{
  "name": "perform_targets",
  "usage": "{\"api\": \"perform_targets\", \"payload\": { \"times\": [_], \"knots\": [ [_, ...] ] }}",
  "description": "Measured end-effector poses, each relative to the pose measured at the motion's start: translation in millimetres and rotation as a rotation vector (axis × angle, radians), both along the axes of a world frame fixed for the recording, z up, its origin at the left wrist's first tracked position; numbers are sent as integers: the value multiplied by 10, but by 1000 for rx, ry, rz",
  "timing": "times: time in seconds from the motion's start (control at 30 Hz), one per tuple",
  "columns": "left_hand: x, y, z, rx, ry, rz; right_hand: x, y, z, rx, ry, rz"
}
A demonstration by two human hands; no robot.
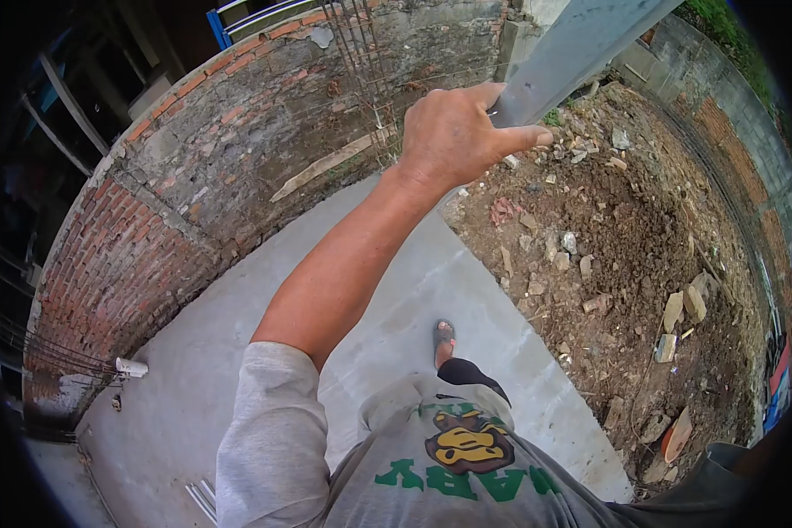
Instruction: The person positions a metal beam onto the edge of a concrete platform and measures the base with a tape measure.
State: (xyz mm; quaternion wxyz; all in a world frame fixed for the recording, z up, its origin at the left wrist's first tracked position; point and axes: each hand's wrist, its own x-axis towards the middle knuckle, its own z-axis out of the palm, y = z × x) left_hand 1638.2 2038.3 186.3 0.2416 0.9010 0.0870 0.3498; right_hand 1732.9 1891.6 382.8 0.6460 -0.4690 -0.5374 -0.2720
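My left hand (456,130) is raised at the end of my outstretched arm, closed on the lower end of a long grey metal beam (576,57). Its thumb points right across the beam's end, and the other fingers are partly hidden. From there the beam slants up and out of view at the top right. Of my right arm only a dark grey sleeve (717,480) shows at the lower right; the hand is out of view.
A smooth concrete slab (405,282) lies underfoot, bordered by rough soil and rubble (616,238) on the right. A curved brick wall (229,132) stands left and behind, with upright rebar (356,53) and a wooden plank (330,163) beside it. More rebar (70,352) juts out low on the left.
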Motion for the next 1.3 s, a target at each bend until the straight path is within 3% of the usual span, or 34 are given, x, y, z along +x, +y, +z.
{"api": "perform_targets", "payload": {
  "times": [0.2, 0.3, 0.4, 0.57, 0.9, 1.1, 1.3],
  "knots": [
    [832, 446, -8, 42, 39, -43, 707, 526, -144, 36, -15, -14],
    [1347, 775, -126, 145, -80, 0, 1162, 855, -171, 51, -12, -9],
    [1731, 1091, -22, -22, 89, -72, 1563, 1114, -230, 50, 2, -24],
    [2271, 1586, -224, -20, 15, 11, 2049, 1669, -251, 22, -11, -5],
    [3035, 2376, -579, -53, -61, -25, 2737, 2432, -508, 32, 33, -75],
    [3268, 2829, -596, -124, 39, -91, 2940, 3051, -507, 31, -2, -112],
    [3496, 3238, -664, 10, -34, -124, 3155, 3527, -608, 36, 10, -167]
  ]
}}
